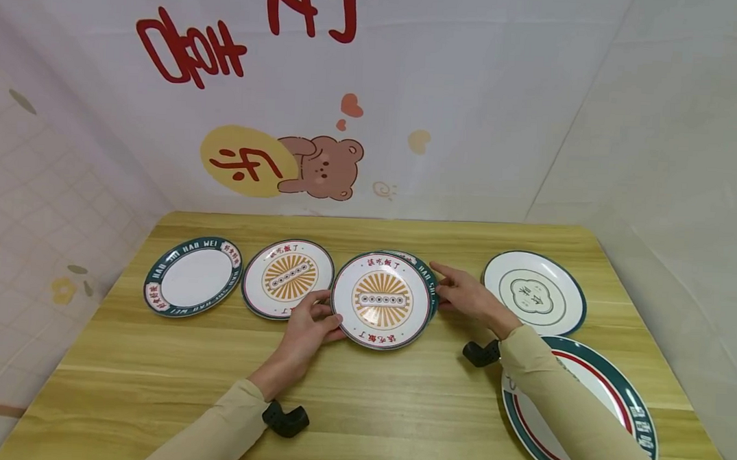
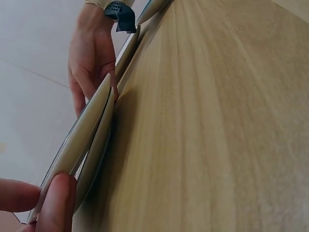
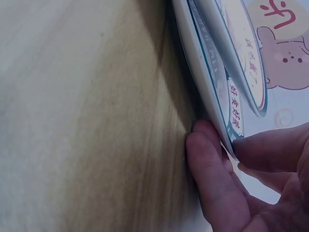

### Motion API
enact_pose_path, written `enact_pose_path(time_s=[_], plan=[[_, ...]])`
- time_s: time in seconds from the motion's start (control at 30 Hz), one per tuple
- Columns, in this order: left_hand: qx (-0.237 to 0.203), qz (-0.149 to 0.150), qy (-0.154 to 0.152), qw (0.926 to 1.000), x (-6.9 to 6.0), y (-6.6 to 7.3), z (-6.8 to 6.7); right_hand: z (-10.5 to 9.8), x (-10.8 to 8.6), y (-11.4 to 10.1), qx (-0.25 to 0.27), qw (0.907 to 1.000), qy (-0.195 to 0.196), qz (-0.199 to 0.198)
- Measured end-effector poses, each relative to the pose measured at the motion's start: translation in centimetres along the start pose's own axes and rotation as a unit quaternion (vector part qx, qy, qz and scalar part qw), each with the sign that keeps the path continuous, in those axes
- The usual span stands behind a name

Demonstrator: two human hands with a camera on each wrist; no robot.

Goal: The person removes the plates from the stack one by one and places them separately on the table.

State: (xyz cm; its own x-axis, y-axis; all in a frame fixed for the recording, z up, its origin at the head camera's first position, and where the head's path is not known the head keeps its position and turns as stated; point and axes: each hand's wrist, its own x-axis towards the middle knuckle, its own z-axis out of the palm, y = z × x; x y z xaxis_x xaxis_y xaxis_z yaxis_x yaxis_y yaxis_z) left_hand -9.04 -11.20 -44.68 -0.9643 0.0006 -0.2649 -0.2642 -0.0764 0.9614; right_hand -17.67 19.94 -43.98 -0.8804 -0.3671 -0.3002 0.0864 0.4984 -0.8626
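Note:
A white plate with an orange sunburst (image 1: 382, 300) lies over a green-rimmed plate (image 1: 427, 277) near the table's middle, hiding most of it. My left hand (image 1: 305, 330) pinches the sunburst plate's left rim between thumb and fingers. On the other side, my right hand (image 1: 467, 297) pinches the rim of the green-rimmed plate (image 3: 207, 72). In the right wrist view, a narrow gap parts this rim from the sunburst plate (image 3: 241, 53) above it. Seen edge-on in the left wrist view, the sunburst plate (image 2: 79, 135) tilts away from the lower plate (image 2: 96, 154).
Left of the pair lie a second sunburst plate (image 1: 289, 279) and a green-rimmed oval plate (image 1: 163, 276). A white plate with a flower-shaped emblem (image 1: 563, 300) sits to the right. Nearer, a large green-and-red-banded plate (image 1: 635, 406) is partly under my right forearm. A printed backdrop (image 1: 472, 125) stands behind the wooden table (image 1: 385, 409).

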Motion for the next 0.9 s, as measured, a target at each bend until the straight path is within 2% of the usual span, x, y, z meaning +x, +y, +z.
enact_pose_path(time_s=[0.27, 0.5, 0.73, 0.9], plan=[[-0.02, 0.004, -0.009, 0.9997, -0.8, 0.3, -1.2, 0.0, 0.0, -0.2, -0.011, 0.9998, 0.01, 0.01], [-0.005, -0.02, -0.02, 0.9996, -2.0, 1.0, -2.1, 0.0, 0.1, -0.3, -0.011, 0.9998, 0.008, 0.013], [0.007, -0.039, -0.022, 0.999, -2.7, 1.3, -2.4, 0.0, 0.1, -0.1, -0.003, 0.9999, 0.006, 0.009], [0.011, -0.045, -0.038, 0.9982, -3.2, 1.4, -2.4, 0.0, 0.0, -0.1, -0.009, 0.9999, 0.005, 0.01]])
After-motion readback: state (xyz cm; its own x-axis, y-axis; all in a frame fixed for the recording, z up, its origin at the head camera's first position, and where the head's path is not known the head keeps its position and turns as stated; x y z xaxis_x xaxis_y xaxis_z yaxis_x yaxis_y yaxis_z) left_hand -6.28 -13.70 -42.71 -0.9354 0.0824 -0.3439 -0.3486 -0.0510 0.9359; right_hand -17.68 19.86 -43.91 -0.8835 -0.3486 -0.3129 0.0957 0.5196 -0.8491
